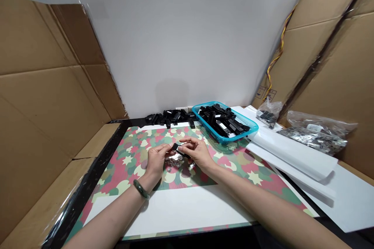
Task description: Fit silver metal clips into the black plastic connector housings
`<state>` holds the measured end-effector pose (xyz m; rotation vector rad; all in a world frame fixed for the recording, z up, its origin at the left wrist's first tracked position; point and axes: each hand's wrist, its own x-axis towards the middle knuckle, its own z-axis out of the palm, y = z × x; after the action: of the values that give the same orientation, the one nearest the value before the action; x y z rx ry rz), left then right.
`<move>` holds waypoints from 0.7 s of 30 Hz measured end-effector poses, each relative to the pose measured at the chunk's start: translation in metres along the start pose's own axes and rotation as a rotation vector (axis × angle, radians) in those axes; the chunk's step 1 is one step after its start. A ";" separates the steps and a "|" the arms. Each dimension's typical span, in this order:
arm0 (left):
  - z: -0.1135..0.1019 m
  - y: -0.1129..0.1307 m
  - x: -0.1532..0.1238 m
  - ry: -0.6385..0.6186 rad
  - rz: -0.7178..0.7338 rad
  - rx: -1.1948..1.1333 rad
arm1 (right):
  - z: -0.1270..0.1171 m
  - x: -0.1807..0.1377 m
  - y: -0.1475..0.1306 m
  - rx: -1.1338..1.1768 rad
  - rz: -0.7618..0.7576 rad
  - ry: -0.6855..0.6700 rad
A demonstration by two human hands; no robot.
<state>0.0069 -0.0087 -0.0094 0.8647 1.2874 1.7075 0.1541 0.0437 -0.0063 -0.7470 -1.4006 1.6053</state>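
Both my hands meet over the camouflage-patterned mat point(233, 163) near its middle. My left hand point(156, 159) and my right hand point(196, 151) pinch a small black plastic part point(179, 148) between their fingertips, one at each end. A green bangle point(141, 189) sits on my left wrist. Under the hands lies a small heap of shiny metal pieces point(175, 161) on the mat.
A blue basket point(253, 127) of black parts stands behind my right hand. A row of loose black parts point(169, 117) lies by the wall. Two clear bags point(315, 134) of small parts rest on white sheets point(292, 151) at right. Cardboard walls point(43, 97) close in both sides.
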 end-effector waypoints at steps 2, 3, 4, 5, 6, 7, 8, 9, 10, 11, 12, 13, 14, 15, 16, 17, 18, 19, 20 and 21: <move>-0.001 0.001 0.000 -0.003 0.023 0.042 | -0.001 0.000 0.001 0.005 0.017 0.006; -0.001 0.002 0.001 -0.001 0.037 0.061 | -0.001 0.001 0.001 0.009 0.027 0.010; -0.002 0.003 0.001 0.002 0.043 0.070 | -0.001 0.001 0.001 0.012 0.037 0.015; -0.002 0.004 0.001 0.003 0.038 0.070 | -0.002 0.002 0.001 0.013 0.046 0.019; -0.003 0.005 0.002 0.002 0.024 0.059 | -0.002 0.002 0.001 0.012 0.053 0.021; -0.003 0.007 0.002 -0.005 0.006 0.043 | -0.003 0.003 0.001 0.009 0.061 0.020; -0.004 0.008 0.003 -0.017 -0.011 0.028 | -0.003 0.003 0.000 0.003 0.069 0.017; -0.004 0.009 0.003 -0.033 -0.021 0.019 | -0.003 0.003 0.000 -0.003 0.077 0.013; -0.005 0.010 0.003 -0.050 -0.024 0.018 | -0.003 0.003 -0.001 -0.009 0.085 0.009; -0.005 0.010 0.004 -0.066 -0.024 0.024 | -0.003 0.003 -0.001 -0.014 0.090 0.005; -0.005 0.009 0.004 -0.077 -0.025 0.032 | -0.002 0.003 -0.002 -0.015 0.090 0.000; -0.005 0.009 0.004 -0.082 -0.028 0.039 | -0.002 0.003 -0.002 -0.013 0.086 -0.005; -0.005 0.008 0.004 -0.082 -0.033 0.042 | -0.002 0.003 -0.002 -0.006 0.080 -0.009; -0.005 0.008 0.005 -0.075 -0.039 0.038 | -0.002 0.003 -0.001 0.001 0.075 -0.013; -0.005 0.008 0.005 -0.062 -0.044 0.028 | -0.003 0.003 -0.001 0.011 0.071 -0.017; -0.005 0.008 0.005 -0.045 -0.048 0.017 | -0.003 0.003 -0.001 0.022 0.071 -0.021; -0.005 0.009 0.006 -0.025 -0.049 0.007 | -0.004 0.004 -0.001 0.036 0.074 -0.020; -0.005 0.010 0.006 -0.001 -0.048 -0.003 | -0.004 0.004 -0.001 0.051 0.078 -0.020; -0.005 0.011 0.007 0.023 -0.045 -0.011 | -0.005 0.005 -0.001 0.071 0.084 -0.019; -0.006 0.012 0.007 0.043 -0.042 -0.018 | -0.006 0.005 -0.002 0.094 0.094 -0.018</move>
<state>-0.0039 -0.0063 0.0008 0.7887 1.3079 1.7111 0.1574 0.0510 -0.0054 -0.7538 -1.3100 1.7419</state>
